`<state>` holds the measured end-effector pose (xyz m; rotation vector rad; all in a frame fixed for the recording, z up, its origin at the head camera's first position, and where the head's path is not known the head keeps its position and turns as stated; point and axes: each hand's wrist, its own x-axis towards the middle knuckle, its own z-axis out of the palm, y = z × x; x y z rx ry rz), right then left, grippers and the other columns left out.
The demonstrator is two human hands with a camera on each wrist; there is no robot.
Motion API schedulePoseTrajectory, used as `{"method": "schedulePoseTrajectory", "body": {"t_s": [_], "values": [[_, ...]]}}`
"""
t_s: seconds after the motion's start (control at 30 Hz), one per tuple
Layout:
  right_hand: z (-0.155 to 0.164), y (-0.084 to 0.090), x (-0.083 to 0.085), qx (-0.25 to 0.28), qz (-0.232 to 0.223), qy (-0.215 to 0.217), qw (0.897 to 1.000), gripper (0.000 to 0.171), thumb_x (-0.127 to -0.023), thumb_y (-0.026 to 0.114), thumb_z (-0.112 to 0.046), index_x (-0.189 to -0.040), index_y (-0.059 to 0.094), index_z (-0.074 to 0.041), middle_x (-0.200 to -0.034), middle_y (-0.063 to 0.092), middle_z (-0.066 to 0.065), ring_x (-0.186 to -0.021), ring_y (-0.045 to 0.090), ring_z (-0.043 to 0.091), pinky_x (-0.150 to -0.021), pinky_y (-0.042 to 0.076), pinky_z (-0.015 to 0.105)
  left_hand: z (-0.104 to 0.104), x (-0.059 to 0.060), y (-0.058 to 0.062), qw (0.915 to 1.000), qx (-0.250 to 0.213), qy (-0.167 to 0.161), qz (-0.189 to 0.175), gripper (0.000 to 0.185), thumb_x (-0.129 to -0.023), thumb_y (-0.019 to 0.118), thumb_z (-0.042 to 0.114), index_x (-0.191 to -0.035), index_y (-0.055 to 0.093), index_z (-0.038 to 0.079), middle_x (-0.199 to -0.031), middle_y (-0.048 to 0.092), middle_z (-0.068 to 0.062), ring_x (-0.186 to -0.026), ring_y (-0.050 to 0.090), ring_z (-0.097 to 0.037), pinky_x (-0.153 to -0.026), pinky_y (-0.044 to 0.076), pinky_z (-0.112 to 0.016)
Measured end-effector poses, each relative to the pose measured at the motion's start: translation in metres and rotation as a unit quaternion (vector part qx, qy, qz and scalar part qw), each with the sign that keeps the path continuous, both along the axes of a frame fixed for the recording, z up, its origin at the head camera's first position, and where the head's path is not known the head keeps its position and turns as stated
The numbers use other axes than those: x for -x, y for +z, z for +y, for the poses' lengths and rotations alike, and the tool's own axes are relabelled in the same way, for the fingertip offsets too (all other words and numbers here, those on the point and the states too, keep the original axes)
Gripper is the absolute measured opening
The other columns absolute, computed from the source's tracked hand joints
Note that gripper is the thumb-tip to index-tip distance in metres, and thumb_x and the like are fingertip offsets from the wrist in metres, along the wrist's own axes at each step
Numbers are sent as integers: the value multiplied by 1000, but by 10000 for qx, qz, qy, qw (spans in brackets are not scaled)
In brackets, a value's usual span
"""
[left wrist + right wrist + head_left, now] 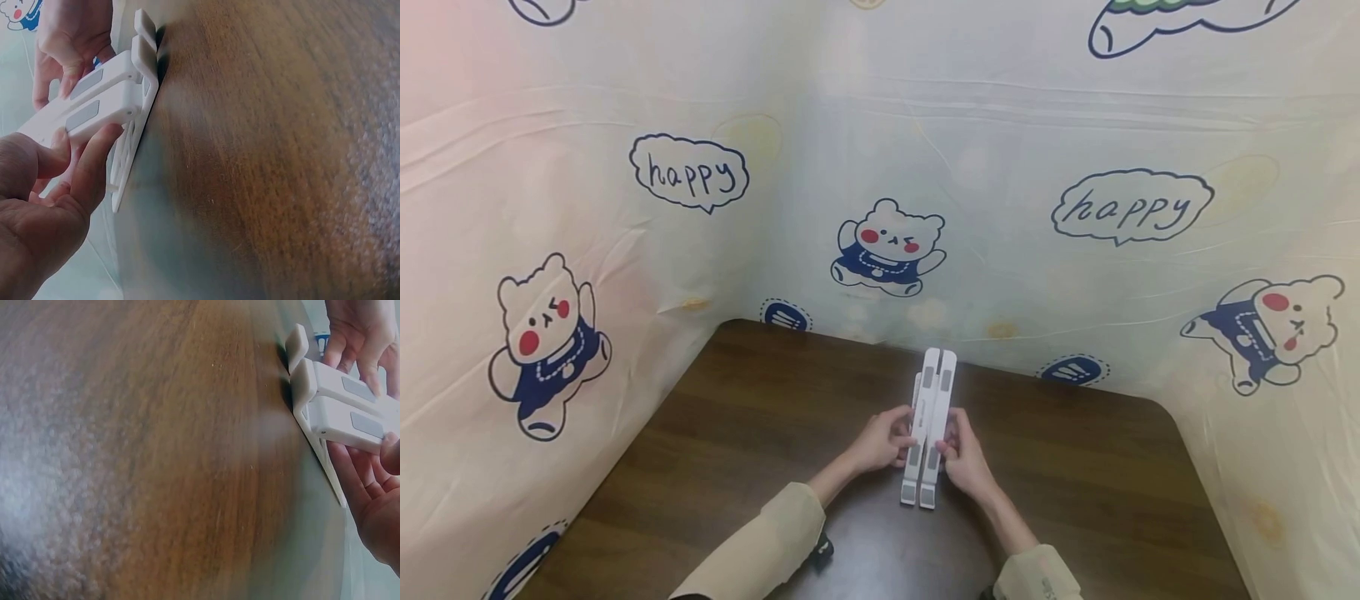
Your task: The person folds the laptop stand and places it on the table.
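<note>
A white folding laptop stand (pixel 919 427) with grey pads stands on the table, its two long arms close together with a narrow gap between them. On its left side, my left hand (pixel 880 442) grips one arm, thumb on the upper face and fingers beneath. My right hand (pixel 967 463) holds the other arm from the right in much the same way. In the left wrist view, the lipped ends of the stand (pixel 145 59) are near the tabletop, with thin legs below the arms. The right wrist view shows the arms (pixel 334 419) slanting up from the base.
The dark wooden table (pixel 1060 492) has rounded far corners. Pale cloth printed with cartoon bears (pixel 891 250) hangs along its back and both sides. A small black object (pixel 823 550) shows by the left sleeve (pixel 760 542).
</note>
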<state>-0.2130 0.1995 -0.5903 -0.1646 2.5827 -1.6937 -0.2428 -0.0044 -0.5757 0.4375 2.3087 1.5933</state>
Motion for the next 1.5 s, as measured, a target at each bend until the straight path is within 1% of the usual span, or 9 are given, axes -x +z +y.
{"method": "schedulePoseTrajectory", "body": {"t_s": [0.23,0.47,0.7,0.77,0.87,1.03,1.17,1.33,1.5], "values": [[-5,1,-1,51,50,24,10000,50,-102,57,15,-144,48,-10,-101,67,17,-86,66,20,-69,63,30,0,0,-1,10000,25,-12,39,36,-100,73,-5,-133,65,5,-90,68,-13,-72,72,-20,-62,69,-35],[-7,2,1,132,-15,30,9999,48,-103,56,15,-144,49,-9,-102,69,18,-87,68,21,-69,65,35,-1,0,-1,10000,54,12,42,33,-101,73,-4,-132,65,5,-88,68,-14,-70,71,-18,-62,69,-34],[-7,0,2,97,-12,76,9999,46,-102,55,16,-140,49,-8,-102,62,17,-85,64,21,-67,63,33,-1,0,1,10000,59,8,40,34,-101,72,-4,-133,65,4,-93,70,-22,-72,74,-23,-62,69,-35],[-7,0,2,99,-29,87,9999,44,-102,54,15,-140,48,-8,-102,62,17,-86,63,20,-67,62,31,-1,1,1,10000,59,5,45,33,-101,72,-4,-133,64,3,-92,70,-22,-71,74,-23,-62,69,-34],[-8,0,2,136,-67,135,9998,44,-103,53,15,-140,47,-8,-103,61,17,-86,64,20,-67,63,32,-1,2,2,10000,90,21,7,34,-101,72,-4,-134,64,4,-90,69,-17,-71,73,-22,-62,69,-33],[-9,1,2,189,-220,37,9996,43,-104,52,15,-138,49,-10,-104,61,18,-88,64,22,-70,63,34,0,3,4,9998,177,20,-47,35,-102,72,-3,-134,64,5,-87,65,-10,-70,71,-22,-61,68,-33],[-10,1,1,240,-206,-63,9995,41,-104,52,15,-137,49,-8,-104,62,19,-88,63,23,-68,60,32,1,3,6,9999,151,2,-54,34,-101,72,-4,-133,64,6,-87,65,-12,-70,72,-24,-60,68,-34],[-10,1,-1,254,-304,-106,9992,41,-102,52,16,-136,49,-8,-102,62,17,-85,61,22,-67,56,28,3,2,5,9998,83,-66,-150,33,-99,72,-8,-129,64,5,-88,67,-17,-68,70,-19,-60,68,-35],[-13,2,-1,302,-235,-64,9992,42,-102,51,17,-136,49,-8,-103,61,19,-86,60,23,-67,55,27,1,3,10,9998,112,-50,-152,34,-99,71,-10,-130,64,2,-86,67,-16,-68,70,-20,-60,68,-35]]}}
